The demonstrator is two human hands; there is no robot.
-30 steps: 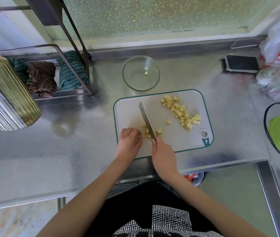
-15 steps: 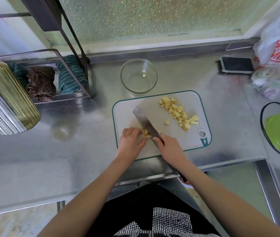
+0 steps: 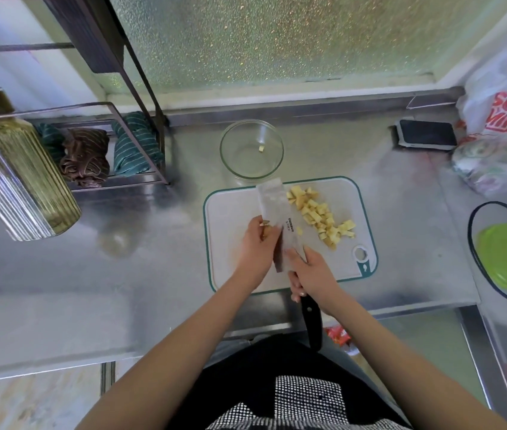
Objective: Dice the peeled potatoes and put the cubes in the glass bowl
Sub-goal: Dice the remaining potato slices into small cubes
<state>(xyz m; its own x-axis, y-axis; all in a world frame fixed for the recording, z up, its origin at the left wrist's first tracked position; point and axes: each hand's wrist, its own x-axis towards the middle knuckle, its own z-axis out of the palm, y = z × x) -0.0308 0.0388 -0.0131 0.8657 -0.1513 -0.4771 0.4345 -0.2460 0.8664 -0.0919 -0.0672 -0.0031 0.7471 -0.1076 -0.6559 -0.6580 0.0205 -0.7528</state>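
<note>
**A:** What are the grips doing right now?

**B:** I'm watching my right hand (image 3: pixel 314 271) wrapping its fingers around the black-handled steel cleaver (image 3: pixel 280 218), right where handle meets blade, so that grip is clamped on the knife. The broad blade is lying nearly flat, pointing away from me across the white plastic cutting board with the teal rim (image 3: pixel 366 212). My left hand (image 3: pixel 256 246) is pressing against the blade's left edge with fingers bent; something small seems to be pinched at the fingertips, but I cannot tell what.

**B:** The pale yellow potato cubes (image 3: pixel 323 217) are sitting in a loose heap just right of the blade, apart from both grips.

**A:** How will they handle?

**B:** I'm judging them light, firm and wet, so slippery and apt to roll. Pinching them one at a time looks slow; I'm thinking the flat of the blade is the better carrier, with the left hand sweeping cubes onto it.

**A:** And the destination?

**B:** The clear round glass bowl (image 3: pixel 230 166) is standing on the steel bench (image 3: pixel 122 274) just beyond the board's far edge, near the blade tip. It's holding a single cube, so most of the transfer is not yet done. Glass is brittle, so I'm minding the steel near its rim.
</note>
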